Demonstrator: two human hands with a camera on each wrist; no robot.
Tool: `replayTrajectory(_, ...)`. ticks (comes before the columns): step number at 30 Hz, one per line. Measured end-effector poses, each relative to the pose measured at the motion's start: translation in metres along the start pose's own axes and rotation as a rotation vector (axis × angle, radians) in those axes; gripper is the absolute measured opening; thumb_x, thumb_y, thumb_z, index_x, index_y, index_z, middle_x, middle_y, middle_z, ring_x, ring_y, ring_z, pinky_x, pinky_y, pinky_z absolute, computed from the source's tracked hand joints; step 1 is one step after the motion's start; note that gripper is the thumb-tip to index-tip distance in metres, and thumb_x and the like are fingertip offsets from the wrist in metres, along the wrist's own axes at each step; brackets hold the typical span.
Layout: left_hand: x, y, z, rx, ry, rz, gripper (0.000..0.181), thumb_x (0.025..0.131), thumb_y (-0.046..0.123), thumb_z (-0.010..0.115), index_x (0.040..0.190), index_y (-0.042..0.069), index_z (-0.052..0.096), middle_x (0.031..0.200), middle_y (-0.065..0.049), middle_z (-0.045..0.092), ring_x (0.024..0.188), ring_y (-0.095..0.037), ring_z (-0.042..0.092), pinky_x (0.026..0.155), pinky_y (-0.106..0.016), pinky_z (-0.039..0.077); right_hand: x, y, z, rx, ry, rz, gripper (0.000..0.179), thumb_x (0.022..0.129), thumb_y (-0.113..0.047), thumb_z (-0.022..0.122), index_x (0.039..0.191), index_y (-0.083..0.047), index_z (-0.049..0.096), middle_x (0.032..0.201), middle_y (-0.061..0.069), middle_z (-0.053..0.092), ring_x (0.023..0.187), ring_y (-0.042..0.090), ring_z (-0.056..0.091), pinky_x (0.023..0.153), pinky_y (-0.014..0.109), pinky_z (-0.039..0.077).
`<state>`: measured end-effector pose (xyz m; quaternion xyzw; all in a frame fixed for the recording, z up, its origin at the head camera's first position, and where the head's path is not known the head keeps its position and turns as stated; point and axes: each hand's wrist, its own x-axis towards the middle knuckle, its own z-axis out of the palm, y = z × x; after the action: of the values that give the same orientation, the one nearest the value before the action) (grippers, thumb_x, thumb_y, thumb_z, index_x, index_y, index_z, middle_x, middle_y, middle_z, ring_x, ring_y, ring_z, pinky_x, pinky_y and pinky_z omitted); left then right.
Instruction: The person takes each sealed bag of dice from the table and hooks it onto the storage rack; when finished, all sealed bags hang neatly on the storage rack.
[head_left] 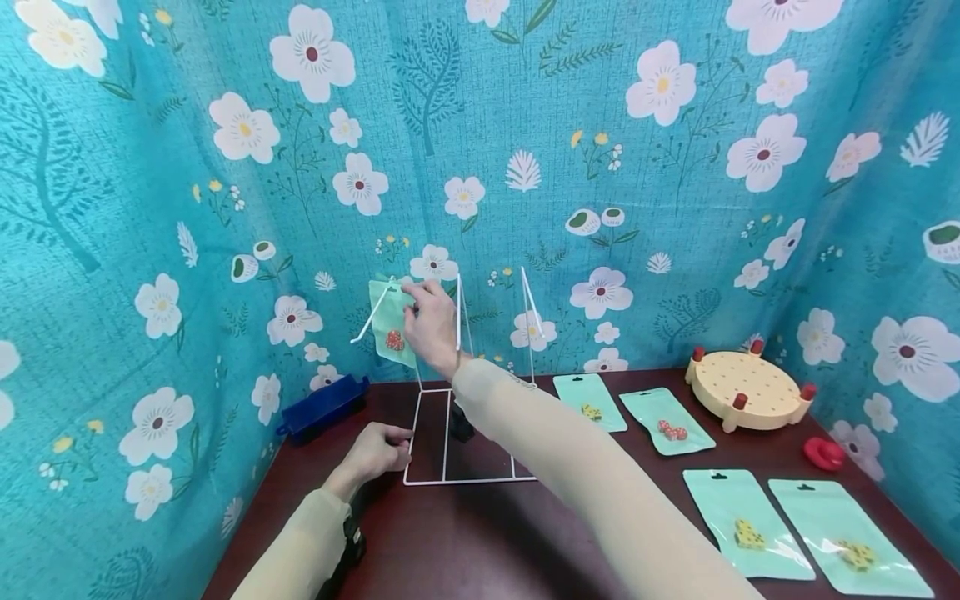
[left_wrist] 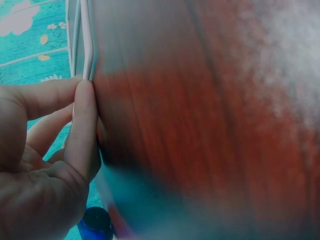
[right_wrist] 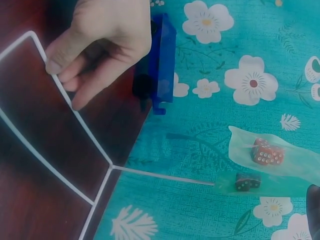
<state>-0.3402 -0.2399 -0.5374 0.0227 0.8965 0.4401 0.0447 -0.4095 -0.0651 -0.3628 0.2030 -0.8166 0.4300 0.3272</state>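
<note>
A white wire display rack (head_left: 446, 442) with hooked prongs stands on the table. My left hand (head_left: 372, 454) pinches the left side of its base between thumb and fingers; the left wrist view shows this grip on the wire (left_wrist: 87, 45) closely. My right hand (head_left: 435, 327) is up at the left prong, its thumb and index finger pinching the upper right edge of a mint-green pouch of red dice (head_left: 394, 340). The prong passes at the pouch's top hole. In the right wrist view, another pouch with dark dice (right_wrist: 247, 182) hangs behind it; the right fingertips are mostly out of that view.
Flat mint pouches with yellow dice (head_left: 748, 533) or red dice (head_left: 671, 430) lie to the right. Beyond them are a round cream stand (head_left: 746, 387) with red-tipped legs and a red object (head_left: 824, 453). A blue plastic piece (head_left: 322, 408) lies back left. Floral curtains enclose the table.
</note>
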Motion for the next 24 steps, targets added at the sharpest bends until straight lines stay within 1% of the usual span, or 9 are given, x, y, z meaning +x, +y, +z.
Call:
replayTrajectory(4,0.0,0.0,0.003,-0.025,-0.011,-0.012,0.037,0.087,-0.001,0.078,0.123,-0.001,0.084,0.088,-0.008,0.076,0.076,-0.016,0.067,0.068,-0.026,0.056,-0.002,0.003,-0.002,0.009,-0.006,-0.002,0.035,0.102,0.002,0.074,0.136,-0.001,0.078,0.127,0.018,0.073,0.1,0.028,0.078,0.091,0.035,0.066)
replayTrajectory(8,-0.002,-0.001,0.003,-0.061,-0.024,-0.018,0.039,0.087,-0.002,0.076,0.125,-0.003,0.083,0.089,-0.01,0.076,0.076,-0.016,0.068,0.068,-0.027,0.057,-0.008,0.008,-0.005,0.026,-0.03,-0.035,0.04,0.101,0.004,0.073,0.141,-0.002,0.075,0.131,0.018,0.072,0.106,0.029,0.079,0.093,0.035,0.066)
replayTrajectory(11,-0.005,0.0,0.001,-0.087,-0.03,-0.028,0.039,0.088,-0.002,0.076,0.127,-0.003,0.082,0.09,-0.011,0.076,0.076,-0.017,0.069,0.069,-0.028,0.06,-0.023,0.015,-0.008,0.045,-0.097,-0.059,0.049,0.102,0.002,0.073,0.15,-0.004,0.067,0.142,0.017,0.068,0.116,0.029,0.077,0.094,0.033,0.067)
replayTrajectory(13,-0.006,0.0,0.001,-0.085,-0.033,-0.035,0.04,0.088,-0.002,0.077,0.128,-0.003,0.082,0.09,-0.011,0.076,0.076,-0.017,0.069,0.07,-0.029,0.062,-0.039,0.021,-0.014,0.055,-0.166,-0.071,0.054,0.104,-0.003,0.073,0.156,-0.005,0.062,0.15,0.016,0.064,0.122,0.03,0.074,0.093,0.033,0.067)
replayTrajectory(15,-0.006,0.001,0.001,-0.074,-0.036,-0.039,0.04,0.089,-0.001,0.077,0.128,-0.003,0.081,0.09,-0.011,0.076,0.077,-0.018,0.07,0.072,-0.03,0.062,-0.058,0.028,-0.026,0.048,-0.236,-0.09,0.056,0.104,-0.009,0.075,0.158,-0.007,0.06,0.154,0.015,0.062,0.123,0.03,0.075,0.093,0.034,0.068)
replayTrajectory(17,-0.005,0.002,0.002,-0.049,-0.037,-0.042,0.04,0.09,0.0,0.077,0.129,-0.001,0.082,0.092,-0.011,0.077,0.079,-0.018,0.069,0.074,-0.03,0.061,-0.078,0.035,-0.044,0.013,-0.313,-0.115,0.054,0.104,-0.016,0.077,0.156,-0.009,0.062,0.155,0.013,0.062,0.124,0.029,0.076,0.099,0.038,0.066)
replayTrajectory(20,-0.002,0.002,0.002,-0.012,-0.035,-0.047,0.04,0.09,0.001,0.077,0.13,0.002,0.082,0.095,-0.009,0.079,0.082,-0.018,0.069,0.075,-0.029,0.059,-0.108,0.048,-0.085,-0.037,-0.429,-0.202,0.048,0.101,-0.022,0.081,0.146,-0.011,0.07,0.149,0.011,0.069,0.127,0.027,0.076,0.109,0.042,0.062)
replayTrajectory(23,0.0,0.002,0.003,-0.003,-0.038,-0.06,0.041,0.09,0.001,0.077,0.131,0.003,0.082,0.096,-0.009,0.079,0.084,-0.019,0.068,0.075,-0.028,0.058,-0.136,0.067,-0.136,-0.048,-0.535,-0.301,0.039,0.097,-0.021,0.084,0.134,-0.011,0.077,0.136,0.008,0.076,0.128,0.025,0.075,0.11,0.044,0.061)
replayTrajectory(24,0.0,0.002,0.003,-0.006,-0.039,-0.061,0.042,0.09,0.001,0.077,0.131,0.003,0.082,0.096,-0.009,0.078,0.083,-0.019,0.069,0.074,-0.029,0.059,-0.144,0.075,-0.155,-0.046,-0.568,-0.319,0.035,0.096,-0.02,0.084,0.13,-0.011,0.078,0.131,0.007,0.078,0.124,0.025,0.076,0.107,0.044,0.062)
